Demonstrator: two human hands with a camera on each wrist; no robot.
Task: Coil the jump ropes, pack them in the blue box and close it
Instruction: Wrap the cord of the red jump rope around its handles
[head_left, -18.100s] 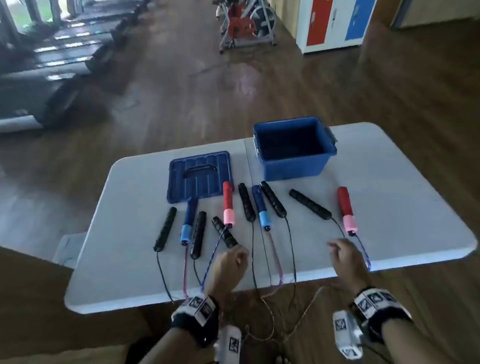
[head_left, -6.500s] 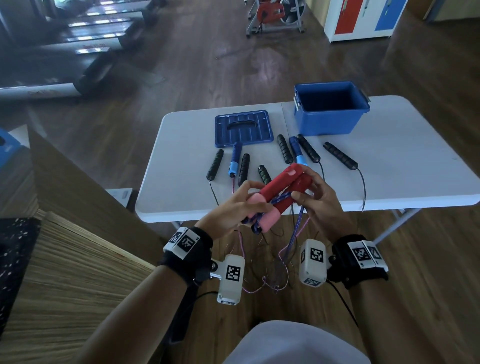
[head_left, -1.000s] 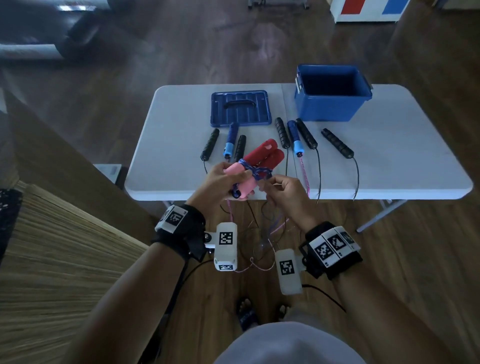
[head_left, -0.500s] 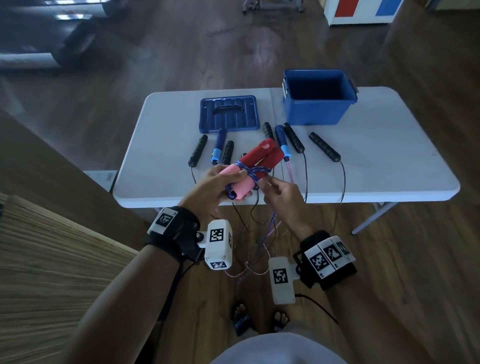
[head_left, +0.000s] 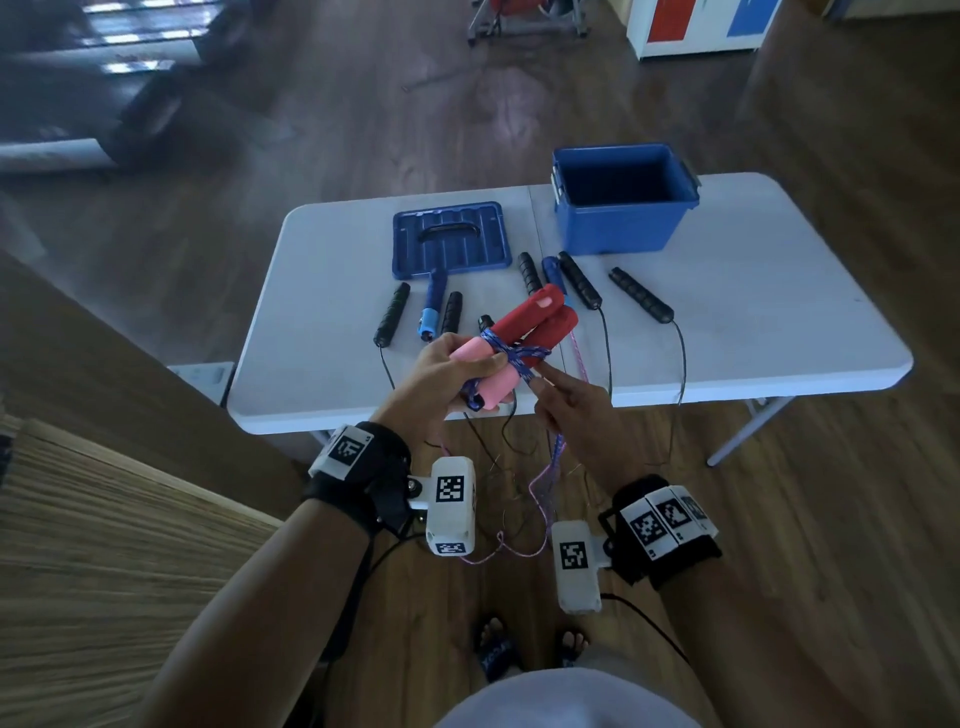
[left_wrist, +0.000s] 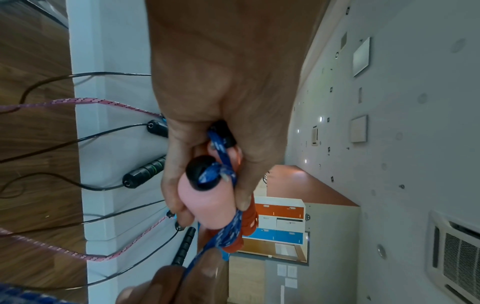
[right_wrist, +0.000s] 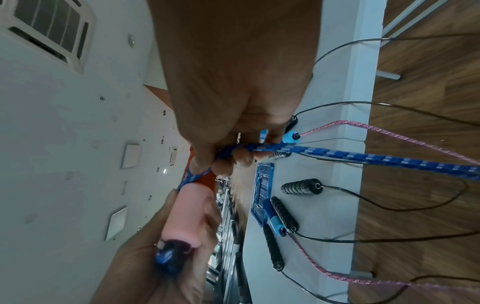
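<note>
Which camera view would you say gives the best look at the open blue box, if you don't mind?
The head view: the blue box stands whole and open on the white table, its lid lying apart. Neither wrist view shows the box; the right wrist view catches only the lid.

White folding table (head_left: 332, 270) on wood floor, open blue box (head_left: 618, 234), blue lid (head_left: 449, 240), black handles (head_left: 641, 295) and blue handles (head_left: 432, 306), cords over the edge

Red-and-pink handles (head_left: 524, 332) are showing a blue rope (right_wrist: 363, 158) checked with paler blue. A pink rope (left_wrist: 85, 100) flecked dark is trailing over the white table's (head_left: 322, 260) near edge. The box (head_left: 618, 228) and lid (head_left: 449, 244) are looking solid blue; several handles (head_left: 641, 295) are appearing black.
</note>
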